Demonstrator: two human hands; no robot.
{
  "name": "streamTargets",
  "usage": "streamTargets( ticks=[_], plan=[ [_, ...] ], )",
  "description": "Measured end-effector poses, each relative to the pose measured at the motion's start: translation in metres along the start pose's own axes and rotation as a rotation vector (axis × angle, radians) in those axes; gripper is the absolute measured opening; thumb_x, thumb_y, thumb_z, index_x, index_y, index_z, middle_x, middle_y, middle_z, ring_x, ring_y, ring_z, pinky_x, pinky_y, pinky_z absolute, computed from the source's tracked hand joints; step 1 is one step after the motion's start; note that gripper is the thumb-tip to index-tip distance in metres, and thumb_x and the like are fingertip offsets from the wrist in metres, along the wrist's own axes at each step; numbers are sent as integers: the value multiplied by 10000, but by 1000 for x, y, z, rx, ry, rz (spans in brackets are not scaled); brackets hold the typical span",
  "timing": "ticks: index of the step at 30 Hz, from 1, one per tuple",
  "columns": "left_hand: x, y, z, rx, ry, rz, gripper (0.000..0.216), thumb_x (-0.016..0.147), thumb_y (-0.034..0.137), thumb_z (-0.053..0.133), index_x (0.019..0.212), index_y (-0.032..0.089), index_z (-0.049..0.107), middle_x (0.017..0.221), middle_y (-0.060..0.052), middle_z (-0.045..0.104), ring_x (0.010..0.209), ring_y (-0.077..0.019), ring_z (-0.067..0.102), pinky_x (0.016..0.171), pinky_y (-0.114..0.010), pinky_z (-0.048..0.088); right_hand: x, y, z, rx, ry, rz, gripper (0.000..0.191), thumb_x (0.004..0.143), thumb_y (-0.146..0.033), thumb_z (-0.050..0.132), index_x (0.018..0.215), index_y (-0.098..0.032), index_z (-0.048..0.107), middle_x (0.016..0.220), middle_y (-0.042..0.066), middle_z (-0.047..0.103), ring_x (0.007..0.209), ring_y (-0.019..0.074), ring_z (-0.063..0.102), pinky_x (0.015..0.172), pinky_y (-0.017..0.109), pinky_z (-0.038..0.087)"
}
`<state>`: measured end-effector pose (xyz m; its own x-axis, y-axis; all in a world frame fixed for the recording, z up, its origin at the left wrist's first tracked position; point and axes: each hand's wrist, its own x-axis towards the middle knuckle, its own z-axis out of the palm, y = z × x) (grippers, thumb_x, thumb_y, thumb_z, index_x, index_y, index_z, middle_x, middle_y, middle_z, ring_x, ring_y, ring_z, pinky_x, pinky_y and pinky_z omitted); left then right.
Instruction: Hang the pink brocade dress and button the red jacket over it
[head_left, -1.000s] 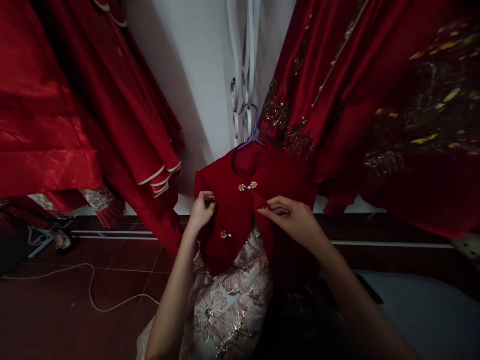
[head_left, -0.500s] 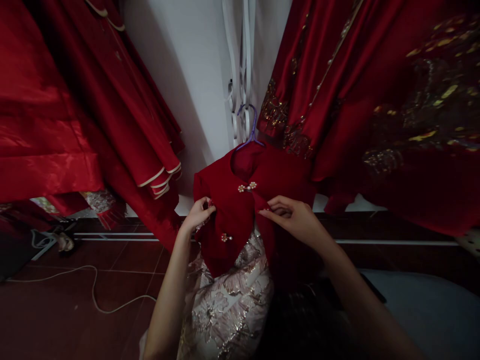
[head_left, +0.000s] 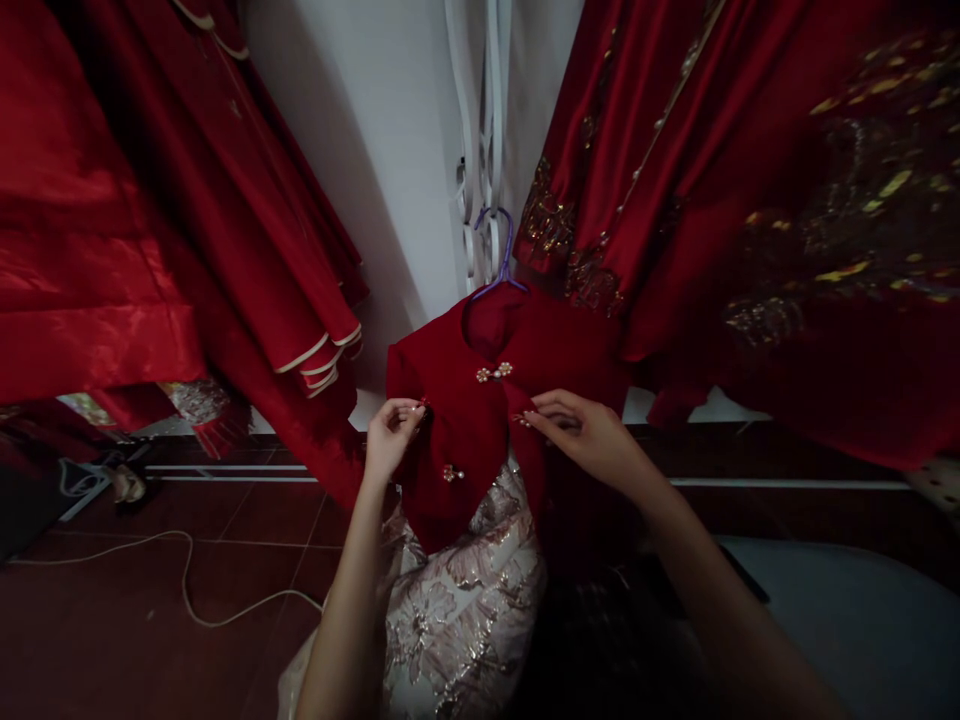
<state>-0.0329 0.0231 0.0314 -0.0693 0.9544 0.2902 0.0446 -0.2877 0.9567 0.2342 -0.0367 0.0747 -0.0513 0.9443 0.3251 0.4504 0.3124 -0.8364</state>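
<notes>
A small red velvet jacket point(head_left: 480, 420) hangs on a purple hanger point(head_left: 499, 262) in front of me, with pearl clasps at its collar and lower front. My left hand point(head_left: 390, 438) pinches the jacket's left front edge, fingers closed on the cloth. My right hand point(head_left: 585, 435) pinches the right front edge, fingers pressed together. Under the jacket hangs a pale skirt point(head_left: 457, 610) with gold embroidery.
Red satin gowns point(head_left: 187, 220) hang at the left, and red gowns with gold embroidery point(head_left: 750, 200) at the right. A white wall point(head_left: 390, 150) and white straps stand behind. A pale cable point(head_left: 180, 580) lies on the dark red tiled floor. A grey surface point(head_left: 862, 620) sits at the lower right.
My left hand has slipped slightly down and left along the jacket's edge. My right hand has barely moved.
</notes>
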Motion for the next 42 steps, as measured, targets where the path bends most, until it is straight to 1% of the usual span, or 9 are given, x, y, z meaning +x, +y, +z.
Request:
streamTargets(
  ticks=[3,6,8,13,17,28,36,39,42],
  plan=[
    [-4,4,6,8,-35,80,224,667,326,689,792,161,604,745,-13,621,688,-95,574,649,-205,465,0,-1,3,36,18,0,278,722,-426,627,872,-196,580,819,57,670,754,181,645,676,318,544],
    [-12,9,15,-2,-74,68,226,661,321,692,790,152,617,757,-27,643,685,-105,592,657,-221,480,0,-13,15,170,-109,4,275,730,-428,619,856,-190,565,831,56,664,774,168,643,717,316,540],
    [-18,12,23,-30,-41,41,234,654,312,695,803,140,638,780,-45,666,705,-118,615,690,-240,494,3,-22,30,251,-165,-6,274,729,-418,622,855,-184,557,831,49,663,775,156,643,734,306,536],
    [-27,17,37,-161,57,-41,306,628,243,706,909,129,668,889,-80,697,796,-147,652,810,-295,511,19,-24,71,196,13,-28,253,731,-390,624,856,-174,575,807,52,666,766,149,643,678,271,536],
    [-26,19,37,-216,76,-85,338,604,227,727,922,123,680,935,-88,699,823,-154,658,862,-314,502,31,-15,87,170,82,-52,208,738,-345,624,846,-171,588,777,42,674,739,147,651,648,258,541],
    [-22,18,34,-54,70,-67,258,631,231,689,861,115,705,852,-86,712,732,-148,664,770,-284,531,28,-11,101,96,174,-151,159,777,-303,578,872,-176,580,855,43,658,743,132,631,653,253,550],
    [-10,16,22,71,-44,-20,217,623,248,694,787,106,687,789,-92,700,683,-146,649,719,-286,523,29,-7,109,28,230,-175,159,799,-315,537,871,-177,567,844,44,619,715,122,588,633,244,525],
    [-6,13,20,49,-109,0,184,649,218,666,798,110,648,796,-82,681,700,-130,635,736,-280,509,30,-6,113,-51,295,-147,193,768,-336,569,864,-171,537,779,31,583,609,105,536,599,247,486],
    [-16,7,21,-20,-85,40,251,697,165,599,944,134,562,797,-48,644,730,-115,619,758,-284,498,24,1,108,-16,209,-26,297,734,-395,593,903,-168,504,724,10,563,535,96,510,540,241,454]
  ],
)
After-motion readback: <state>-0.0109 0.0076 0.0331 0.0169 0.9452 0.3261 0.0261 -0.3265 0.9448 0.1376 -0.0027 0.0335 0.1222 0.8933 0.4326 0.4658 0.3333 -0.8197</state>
